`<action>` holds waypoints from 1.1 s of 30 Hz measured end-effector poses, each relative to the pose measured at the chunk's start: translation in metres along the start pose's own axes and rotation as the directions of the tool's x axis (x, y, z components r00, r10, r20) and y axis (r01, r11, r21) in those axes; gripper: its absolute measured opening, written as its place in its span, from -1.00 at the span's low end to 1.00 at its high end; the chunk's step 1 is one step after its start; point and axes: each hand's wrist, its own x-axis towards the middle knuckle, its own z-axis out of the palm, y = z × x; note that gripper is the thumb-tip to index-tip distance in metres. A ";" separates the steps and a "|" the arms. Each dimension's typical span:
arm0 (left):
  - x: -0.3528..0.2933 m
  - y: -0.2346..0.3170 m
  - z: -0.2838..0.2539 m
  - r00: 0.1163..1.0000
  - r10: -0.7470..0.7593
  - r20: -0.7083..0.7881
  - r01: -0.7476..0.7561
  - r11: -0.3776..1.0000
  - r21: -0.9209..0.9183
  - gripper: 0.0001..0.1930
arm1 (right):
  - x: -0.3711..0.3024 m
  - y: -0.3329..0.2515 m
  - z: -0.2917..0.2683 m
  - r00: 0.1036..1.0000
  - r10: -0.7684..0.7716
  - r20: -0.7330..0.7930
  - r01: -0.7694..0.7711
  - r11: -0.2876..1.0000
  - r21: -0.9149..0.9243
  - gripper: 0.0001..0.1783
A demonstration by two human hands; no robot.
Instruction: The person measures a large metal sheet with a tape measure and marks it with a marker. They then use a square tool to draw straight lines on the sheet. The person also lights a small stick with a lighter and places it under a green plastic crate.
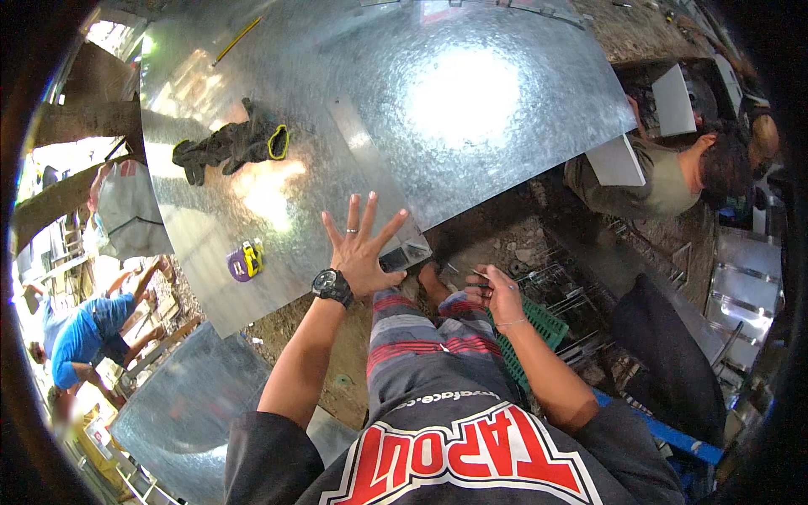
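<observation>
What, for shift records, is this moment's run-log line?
left hand: fingers spread over metal sheet; right hand: fingers bent, off sheet; tape measure: on sheet

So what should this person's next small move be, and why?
Perhaps reach with the left hand for the dark gloves: that hand is bare and spread over the near edge of the metal sheet, which might be sharp, and the gloves lie on that same sheet.
</observation>
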 end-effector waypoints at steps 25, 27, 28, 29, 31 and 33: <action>-0.003 -0.001 0.007 0.999 -0.007 -0.049 0.007 1.000 0.009 0.27 | -0.011 -0.022 0.093 0.670 -0.638 0.380 0.718 0.424 -0.553 -0.64; -0.003 -0.003 0.007 0.999 -0.007 -0.043 0.006 1.000 -0.015 0.28 | -0.008 -0.029 0.095 0.639 -0.637 0.432 0.739 0.353 -0.573 -0.62; -0.003 -0.003 0.006 0.999 -0.006 -0.040 0.005 1.000 -0.027 0.28 | -0.009 -0.031 0.096 0.640 -0.630 0.440 0.738 0.343 -0.581 -0.60; -0.003 -0.003 0.004 1.000 -0.005 -0.026 0.004 1.000 -0.025 0.28 | -0.010 -0.033 0.097 0.641 -0.623 0.448 0.736 0.333 -0.589 -0.58; -0.002 -0.002 0.001 1.000 0.001 0.002 -0.001 1.000 -0.017 0.27 | -0.008 -0.033 0.094 0.627 -0.627 0.463 0.749 0.322 -0.579 -0.58; -0.003 -0.002 0.003 1.000 0.002 -0.018 -0.003 1.000 -0.026 0.28 | -0.007 -0.033 0.090 0.625 -0.625 0.467 0.752 0.323 -0.574 -0.58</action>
